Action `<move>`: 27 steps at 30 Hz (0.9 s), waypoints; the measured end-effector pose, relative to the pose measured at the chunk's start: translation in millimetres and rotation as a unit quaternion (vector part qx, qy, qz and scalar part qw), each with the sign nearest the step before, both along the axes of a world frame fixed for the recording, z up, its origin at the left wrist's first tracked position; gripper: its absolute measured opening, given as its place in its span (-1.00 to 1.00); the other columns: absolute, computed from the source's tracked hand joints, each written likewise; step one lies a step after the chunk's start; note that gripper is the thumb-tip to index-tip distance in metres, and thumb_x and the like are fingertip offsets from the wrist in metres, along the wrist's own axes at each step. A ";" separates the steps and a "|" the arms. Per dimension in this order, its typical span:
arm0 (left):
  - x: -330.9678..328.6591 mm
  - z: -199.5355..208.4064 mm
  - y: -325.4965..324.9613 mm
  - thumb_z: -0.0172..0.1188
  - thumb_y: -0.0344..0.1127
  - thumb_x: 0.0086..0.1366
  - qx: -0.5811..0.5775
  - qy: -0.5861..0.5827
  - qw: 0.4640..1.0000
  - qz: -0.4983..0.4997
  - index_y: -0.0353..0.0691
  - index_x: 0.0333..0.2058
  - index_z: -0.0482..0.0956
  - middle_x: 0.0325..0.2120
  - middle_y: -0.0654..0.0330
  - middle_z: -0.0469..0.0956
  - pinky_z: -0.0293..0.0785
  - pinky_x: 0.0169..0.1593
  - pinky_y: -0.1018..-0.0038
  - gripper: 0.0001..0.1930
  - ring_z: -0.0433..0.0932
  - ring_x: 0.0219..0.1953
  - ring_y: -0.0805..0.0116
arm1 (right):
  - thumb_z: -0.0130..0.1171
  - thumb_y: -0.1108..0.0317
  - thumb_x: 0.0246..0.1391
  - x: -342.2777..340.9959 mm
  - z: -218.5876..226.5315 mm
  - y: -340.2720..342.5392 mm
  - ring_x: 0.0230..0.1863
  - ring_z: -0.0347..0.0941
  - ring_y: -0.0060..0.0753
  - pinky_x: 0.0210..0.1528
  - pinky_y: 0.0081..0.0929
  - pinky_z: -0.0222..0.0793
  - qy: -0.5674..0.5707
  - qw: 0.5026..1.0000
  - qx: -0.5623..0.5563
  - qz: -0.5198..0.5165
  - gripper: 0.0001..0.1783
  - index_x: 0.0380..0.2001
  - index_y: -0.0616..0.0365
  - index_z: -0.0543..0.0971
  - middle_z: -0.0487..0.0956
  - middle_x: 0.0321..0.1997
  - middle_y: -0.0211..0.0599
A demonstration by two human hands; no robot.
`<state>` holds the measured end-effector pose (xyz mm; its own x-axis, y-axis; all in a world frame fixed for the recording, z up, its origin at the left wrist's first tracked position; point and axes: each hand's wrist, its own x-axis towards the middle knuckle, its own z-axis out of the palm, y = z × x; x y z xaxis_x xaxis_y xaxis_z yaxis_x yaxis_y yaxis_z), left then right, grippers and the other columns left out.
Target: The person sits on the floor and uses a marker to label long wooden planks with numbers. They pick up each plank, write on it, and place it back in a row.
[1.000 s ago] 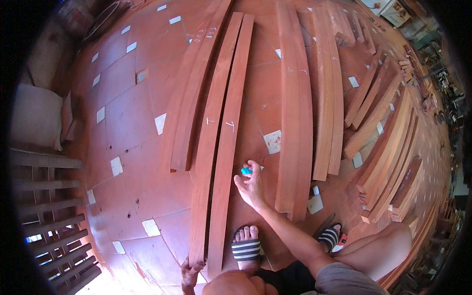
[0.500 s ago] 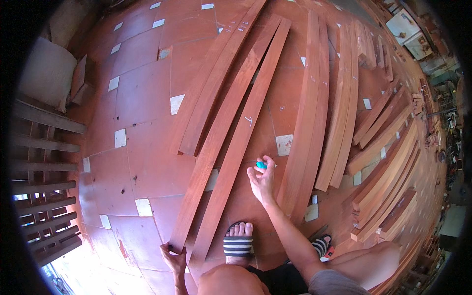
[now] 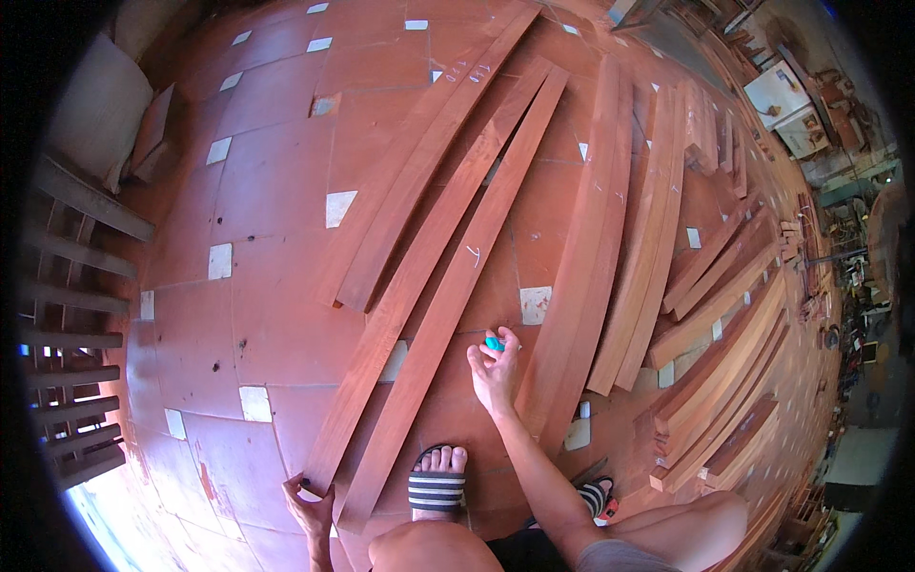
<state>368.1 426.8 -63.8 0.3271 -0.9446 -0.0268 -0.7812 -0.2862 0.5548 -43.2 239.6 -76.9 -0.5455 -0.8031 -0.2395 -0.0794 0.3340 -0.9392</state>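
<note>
My left hand (image 3: 309,513) is closed at the near end of a long reddish-brown wooden plank (image 3: 396,305), pinching its end between thumb and fingers. A small dark spot shows by those fingertips; I cannot make out what it is. Just to the right lies a second plank (image 3: 440,316), with a white mark on its face. My right hand (image 3: 496,377) is raised over the floor right of that plank, its fingers curled around a small teal object (image 3: 494,343) whose kind I cannot tell. That hand touches no wood.
More planks (image 3: 575,257) lie in rows to the right, with shorter stacked pieces (image 3: 729,367) beyond. Another pair (image 3: 419,181) lies farther left. Dark slatted wood (image 3: 76,338) stands at the left edge. My sandalled foot (image 3: 438,483) rests near the second plank's end.
The whole view has shifted, so planks and floor appear slightly lower and farther left. My left hand stays at the plank's end; my right still holds the teal object.
</note>
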 end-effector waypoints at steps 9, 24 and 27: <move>10.6 19.6 -11.9 0.56 -0.34 -0.15 0.021 0.126 0.991 -0.043 -0.25 0.03 0.48 -0.06 0.09 0.54 0.47 -0.05 0.24 -0.30 0.55 -0.06 0.11 | 0.42 0.21 0.18 4.5 -2.9 -0.2 0.21 0.48 -0.03 0.09 -0.14 0.63 -0.002 1.000 -0.003 0.002 -0.12 0.35 0.30 0.13 0.38 0.28 0.17; -37.2 23.8 -19.9 0.59 -0.12 -0.08 0.009 -0.082 0.996 -0.017 -0.38 0.13 0.28 0.25 -0.38 0.20 0.20 0.31 -0.16 -0.11 0.24 0.29 -0.38 | 0.38 0.34 0.17 0.4 -6.0 -2.1 0.23 0.48 -0.02 0.14 -0.18 0.56 0.027 0.999 -0.029 -0.006 -0.23 0.31 0.30 0.21 0.47 0.28 0.18; -42.9 46.6 3.8 0.58 -0.16 -0.02 -0.016 -0.125 0.992 -0.016 -0.36 0.23 0.27 0.29 -0.38 0.18 0.17 0.36 -0.16 -0.09 0.20 0.33 -0.39 | 0.38 0.43 0.14 5.9 13.3 -6.5 0.19 0.51 -0.08 0.20 -0.25 0.48 0.200 0.977 -0.055 0.054 -0.26 0.32 0.21 0.26 0.49 0.30 0.10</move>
<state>325.2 430.6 -17.2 0.2902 -0.9534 0.0822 -0.9039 -0.2449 0.3506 -37.3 233.0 -63.6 -0.4883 -0.8701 0.0671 -0.4771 0.2018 -0.8554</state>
